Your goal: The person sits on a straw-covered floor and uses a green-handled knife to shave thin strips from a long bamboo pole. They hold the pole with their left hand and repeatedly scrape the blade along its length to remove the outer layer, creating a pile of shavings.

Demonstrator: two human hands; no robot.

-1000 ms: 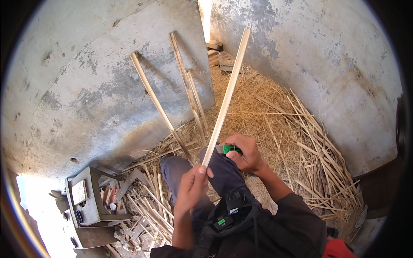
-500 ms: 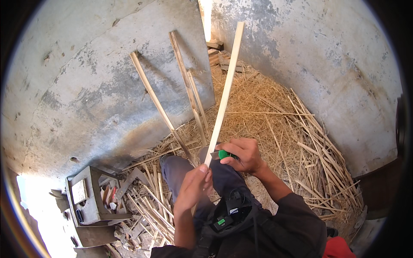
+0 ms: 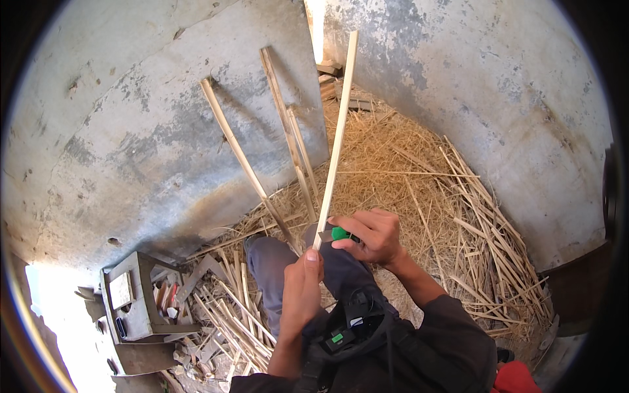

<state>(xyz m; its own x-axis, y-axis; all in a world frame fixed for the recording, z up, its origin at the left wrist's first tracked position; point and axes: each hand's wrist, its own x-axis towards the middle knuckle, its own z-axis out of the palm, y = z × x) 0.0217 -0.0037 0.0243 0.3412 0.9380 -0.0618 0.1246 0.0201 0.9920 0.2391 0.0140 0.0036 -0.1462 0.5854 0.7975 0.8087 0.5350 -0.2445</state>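
Note:
My left hand (image 3: 303,286) is closed around the lower end of a long, pale, split wooden strip (image 3: 339,131), thumb on top. The strip rises away from me, leaning slightly to the right, its far end up against the view of the back wall. My right hand (image 3: 372,236) is wrapped round the green handle of a knife (image 3: 341,234). Its short blade points left and meets the strip just above my left thumb. How far the blade bites into the wood is too small to tell.
Three brown-edged strips (image 3: 239,154) lean on the left wall (image 3: 131,131). Straw-like shavings (image 3: 380,150) cover the floor. Piles of split sticks lie right (image 3: 498,262) and left (image 3: 236,327) of my legs. A wooden stool (image 3: 141,298) lies at the lower left.
The strip's far end has swung to the left and stands more upright. My left hand has shifted slightly right; the right hand with the knife has barely moved.

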